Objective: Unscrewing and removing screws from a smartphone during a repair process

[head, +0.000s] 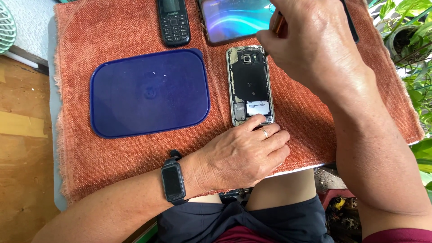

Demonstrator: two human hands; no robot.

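An opened smartphone [250,83] with its back cover off lies face down on an orange-red cloth [112,31], its dark internals and a white label showing. My left hand [240,155], with a ring and a black wrist watch [173,182], presses on the phone's lower end. My right hand [315,42] hovers over the phone's top right corner, fingers closed on a thin tool [279,22] with a brownish handle. The tool's tip is hidden by my fingers.
A dark blue plastic lid [150,92] lies left of the phone. At the cloth's far edge lie a black keypad phone [173,21] and a lit smartphone [236,18]. Green plants [411,40] stand at the right, and a wooden floor [22,135] is at the left.
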